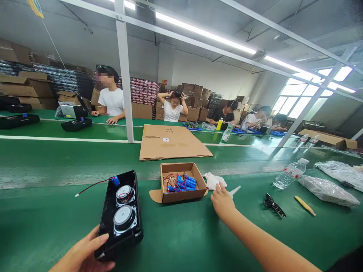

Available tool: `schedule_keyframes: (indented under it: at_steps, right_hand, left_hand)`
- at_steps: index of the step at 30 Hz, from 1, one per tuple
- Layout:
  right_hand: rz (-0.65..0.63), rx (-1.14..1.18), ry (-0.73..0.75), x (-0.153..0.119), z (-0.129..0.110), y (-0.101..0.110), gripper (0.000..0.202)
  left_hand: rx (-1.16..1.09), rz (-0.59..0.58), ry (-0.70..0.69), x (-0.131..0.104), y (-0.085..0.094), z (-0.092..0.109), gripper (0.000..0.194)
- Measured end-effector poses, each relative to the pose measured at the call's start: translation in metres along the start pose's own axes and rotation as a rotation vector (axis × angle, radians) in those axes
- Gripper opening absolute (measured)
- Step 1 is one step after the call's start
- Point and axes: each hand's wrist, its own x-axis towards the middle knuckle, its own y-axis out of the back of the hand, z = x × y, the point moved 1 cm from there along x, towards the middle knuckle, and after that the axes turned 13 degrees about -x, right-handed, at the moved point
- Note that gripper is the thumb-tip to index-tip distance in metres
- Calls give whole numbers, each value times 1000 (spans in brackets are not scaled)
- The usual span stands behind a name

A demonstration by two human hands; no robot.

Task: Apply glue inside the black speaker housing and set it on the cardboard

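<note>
1. Green belt surface of the long workbench (pixel 56 223) fills basically the whole view, with a white line running along the far lane.
2. Flat sheet of brown cardboard (pixel 172 141) lies on the middle lane, straight behind the little box.
3. Black speaker housing (pixel 122 213) sits open side up on the near lane, two round speaker drivers showing inside, a blue bit at its far end and a thin red wire (pixel 90 186) trailing out to the left.
4. Left hand (pixel 85 253) is clamped on the near left corner of that housing, thumb lying on the rim, rest of the fingers under or behind it.
5. Right hand (pixel 222 202) is stretched out to the right of the small box, fingers closed around a white nozzle-like tool (pixel 235 190) whose tip pokes out to the right. The hands are well apart.
6. Small open cardboard box (pixel 181 182) sits between the two hands, holding blue cylindrical battery cells (pixel 184 183) with red leads.
7. White cloth (pixel 214 180) lies just beside the box and right by the right hand's fingertips.
8. Further right: a clear water bottle (pixel 290 173) on its side, clear plastic bags (pixel 329 189), a black clip-like part (pixel 273 204) and a yellow stick (pixel 304 205).
9. Across the bench other people in white and dark shirts are seated, with stacked cartons behind them.
</note>
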Motion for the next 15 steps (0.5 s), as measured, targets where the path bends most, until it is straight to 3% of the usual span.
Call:
schedule_keyframes:
  at_steps: [3,5,12,15]
  right_hand:
    - [122,13,-8,-3,-5,-4,32]
    - [135,25,6,-6,-10,-6,36]
    - [-160,183,-38,-9,-11,-17,44]
    - [-135,224,-33,-10,-6,-36,53]
  left_hand:
    - [16,2,-55,32,-12,24,73]
    - [16,-1,-100,57,-21,37,55]
    - [-88,132,-139,145,-59,68,23]
    - [-87,128,-139,178,-79,79,17]
